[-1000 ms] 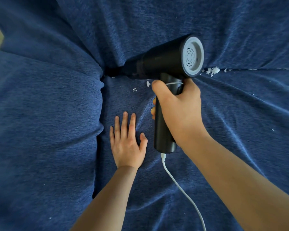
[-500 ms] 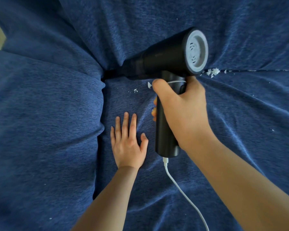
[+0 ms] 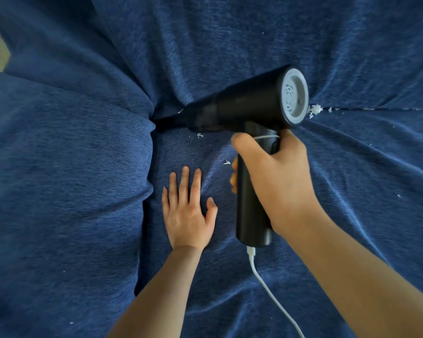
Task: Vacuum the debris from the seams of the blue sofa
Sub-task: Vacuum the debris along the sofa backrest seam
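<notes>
My right hand (image 3: 276, 176) grips the black handheld vacuum (image 3: 244, 111) by its handle, nozzle in the blue sofa (image 3: 59, 179) seam beyond my left hand (image 3: 187, 211), which lies flat, fingers straight, on the cushion. White debris (image 3: 315, 109) sits in the seam just past my right hand.

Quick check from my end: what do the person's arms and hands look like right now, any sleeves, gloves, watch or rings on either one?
Both forearms are bare as far as the frame shows, with no sleeves in view. The left hand wears no glove, and no ring shows on its fingers; its wrist is bare, with no watch or band. The right hand is also ungloved, with nothing on the wrist. No markings show on either arm.
</notes>
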